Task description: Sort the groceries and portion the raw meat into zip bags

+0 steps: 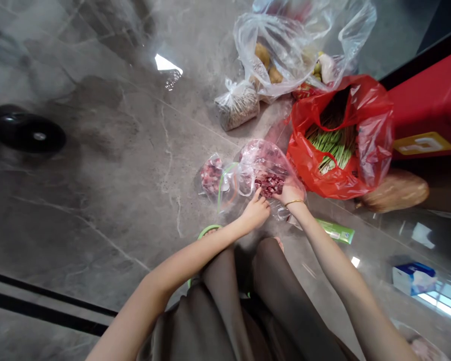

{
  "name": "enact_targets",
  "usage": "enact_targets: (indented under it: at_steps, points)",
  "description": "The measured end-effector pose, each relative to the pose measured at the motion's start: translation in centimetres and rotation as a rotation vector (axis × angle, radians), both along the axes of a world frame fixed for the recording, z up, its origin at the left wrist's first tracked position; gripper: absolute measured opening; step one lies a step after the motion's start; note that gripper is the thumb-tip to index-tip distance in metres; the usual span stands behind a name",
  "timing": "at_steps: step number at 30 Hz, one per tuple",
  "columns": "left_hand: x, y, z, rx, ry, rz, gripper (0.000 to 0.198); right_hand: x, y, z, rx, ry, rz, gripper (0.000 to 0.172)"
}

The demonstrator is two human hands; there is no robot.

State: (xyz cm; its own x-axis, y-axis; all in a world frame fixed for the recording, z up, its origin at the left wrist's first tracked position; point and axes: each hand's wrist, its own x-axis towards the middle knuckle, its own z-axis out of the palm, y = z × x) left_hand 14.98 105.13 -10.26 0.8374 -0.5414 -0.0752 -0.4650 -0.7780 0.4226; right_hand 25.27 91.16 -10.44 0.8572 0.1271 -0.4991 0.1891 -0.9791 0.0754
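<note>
A clear, pinkish plastic bag of chopped red meat (269, 183) lies on the floor in front of my knees. My left hand (258, 208) touches its near side, index finger stretched toward the meat and the other fingers partly curled. At the bag's right edge is my right hand (291, 192), a gold bangle on the wrist. Its thumb lies by the meat, and plastic film partly covers its fingers, which grip the bag. Left of this sits a smaller clear bag of meat pieces (211, 175), with a green strip and an orange strip beside it.
A red plastic bag of green vegetable stalks (332, 145) stands to the right, near a red box (428, 100). Beyond are a tied bag (238, 106) and a clear bag with potatoes (275, 75). A green packet (336, 230) and blue-white pack (415, 278) lie nearer right.
</note>
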Motion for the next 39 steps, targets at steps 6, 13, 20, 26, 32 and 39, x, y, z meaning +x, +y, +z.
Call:
enact_targets:
  at_steps: [6,13,20,26,32,39]
  points:
    - [6.0,3.4,2.7,0.036,-0.171,0.024,0.023,-0.1,-1.1,0.4,0.141,0.049,0.117,0.059]
    - [13.4,6.3,5.1,0.059,-0.192,0.019,0.047,1.4,-2.1,2.0,0.368,0.03,0.024,0.051]
    - [14.4,7.4,5.8,-0.021,-0.157,0.07,0.047,4.1,1.4,1.2,0.589,-0.122,-0.175,0.056]
    - [13.8,7.8,4.8,-0.014,-0.157,0.069,0.035,6.2,4.2,0.8,0.333,-0.016,-0.057,0.085]
    - [12.9,7.6,5.4,-0.037,-0.161,0.095,0.026,10.2,4.2,1.1,0.097,0.105,0.115,0.061]
    - [8.1,9.1,8.3,-0.173,-0.186,0.393,0.027,7.9,3.7,1.5,0.055,0.019,0.229,0.054]
